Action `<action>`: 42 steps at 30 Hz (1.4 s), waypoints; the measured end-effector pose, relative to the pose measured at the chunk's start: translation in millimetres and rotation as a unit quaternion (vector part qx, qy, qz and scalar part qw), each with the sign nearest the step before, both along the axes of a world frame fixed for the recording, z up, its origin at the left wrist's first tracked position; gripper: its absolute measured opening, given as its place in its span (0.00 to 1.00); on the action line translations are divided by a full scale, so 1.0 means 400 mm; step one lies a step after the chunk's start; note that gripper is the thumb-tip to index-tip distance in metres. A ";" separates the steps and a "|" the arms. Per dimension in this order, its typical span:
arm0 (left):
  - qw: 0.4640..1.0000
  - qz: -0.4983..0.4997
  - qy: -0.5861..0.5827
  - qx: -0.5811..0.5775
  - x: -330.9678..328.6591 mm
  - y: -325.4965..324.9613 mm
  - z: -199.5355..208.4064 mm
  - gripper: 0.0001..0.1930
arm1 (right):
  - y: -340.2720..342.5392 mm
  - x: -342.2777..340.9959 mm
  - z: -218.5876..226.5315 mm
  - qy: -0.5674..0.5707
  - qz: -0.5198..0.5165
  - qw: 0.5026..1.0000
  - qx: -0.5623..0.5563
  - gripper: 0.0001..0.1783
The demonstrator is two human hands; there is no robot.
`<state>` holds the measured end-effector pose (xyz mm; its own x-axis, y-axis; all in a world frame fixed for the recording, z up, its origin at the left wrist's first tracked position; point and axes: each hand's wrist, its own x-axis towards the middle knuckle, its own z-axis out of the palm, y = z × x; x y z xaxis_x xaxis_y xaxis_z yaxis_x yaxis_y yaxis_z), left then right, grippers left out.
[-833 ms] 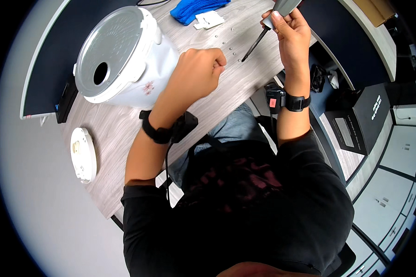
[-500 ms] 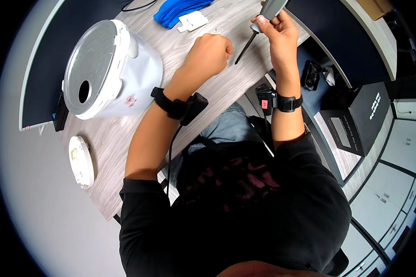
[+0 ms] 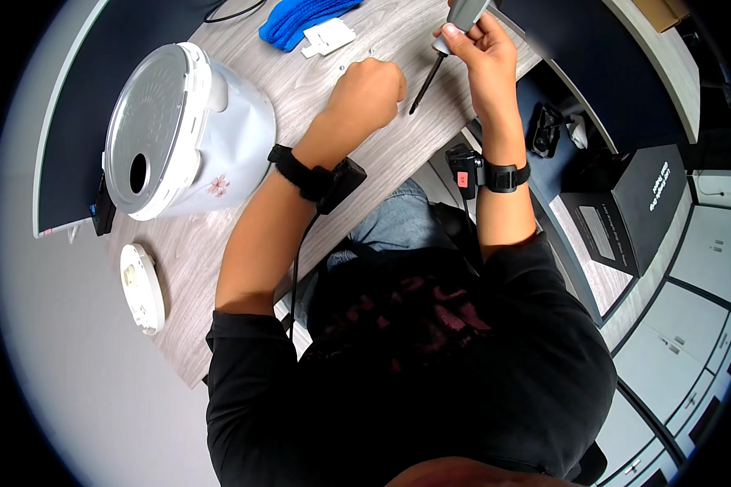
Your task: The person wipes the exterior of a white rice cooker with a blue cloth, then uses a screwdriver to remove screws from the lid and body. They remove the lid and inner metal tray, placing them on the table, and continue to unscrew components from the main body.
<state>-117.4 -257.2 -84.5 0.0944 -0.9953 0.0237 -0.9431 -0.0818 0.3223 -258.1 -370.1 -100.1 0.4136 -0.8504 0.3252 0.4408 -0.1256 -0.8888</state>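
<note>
In my right hand [image 3: 487, 65] is a screwdriver [image 3: 428, 84] with a grey handle, its dark shaft slanting down toward the left. The tip ends a little to the right of my left hand [image 3: 367, 96]. That hand is closed, fingers curled under over the table; anything inside is hidden. Beyond it lie a flat white plastic piece [image 3: 329, 37] and a couple of tiny shiny bits, too small to name. A blue cloth [image 3: 296, 23] rests behind the white piece.
At the left a white bucket-like appliance [image 3: 240, 130] lies on the wood-grain table [image 3: 188, 268], its grey disc-shaped end toward the left. Nearer is a round white cover [image 3: 142, 288]. To the right are a black box [image 3: 625, 207] and a dark divider panel [image 3: 593, 61].
The view has shifted slightly, so the table items appear a bit further left. The screwdriver stays in my right hand, and my left hand remains curled.
</note>
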 end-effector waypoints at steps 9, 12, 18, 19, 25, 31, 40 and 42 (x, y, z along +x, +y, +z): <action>0.979 0.004 0.078 -0.186 0.039 0.092 0.060 0.10 | -0.002 0.033 0.099 0.069 0.044 0.994 -0.071 0.12; 0.971 0.017 0.113 -0.209 0.045 0.171 0.105 0.12 | 0.015 0.084 0.150 0.107 0.075 0.984 -0.122 0.10; 0.978 0.071 0.098 -0.171 0.045 0.305 0.124 0.18 | 0.087 0.240 0.226 0.295 0.103 0.928 -0.204 0.19; 0.979 0.078 0.098 -0.161 0.047 0.318 0.114 0.20 | 0.094 0.271 0.212 0.328 0.098 0.908 -0.242 0.25; 0.986 0.091 0.080 -0.116 0.052 0.344 0.064 0.27 | 0.121 0.417 0.160 0.446 0.107 0.811 -0.364 0.34; 0.991 0.098 0.070 -0.049 0.054 0.346 0.036 0.27 | 0.124 0.502 0.101 0.546 0.174 0.735 -0.363 0.18; 0.992 0.098 0.067 0.045 0.062 0.338 0.040 0.31 | 0.127 0.539 0.068 0.571 0.210 0.729 -0.312 0.17; 0.991 0.094 0.075 0.054 0.064 0.340 0.048 0.31 | 0.124 0.538 0.059 0.566 0.210 0.734 -0.312 0.16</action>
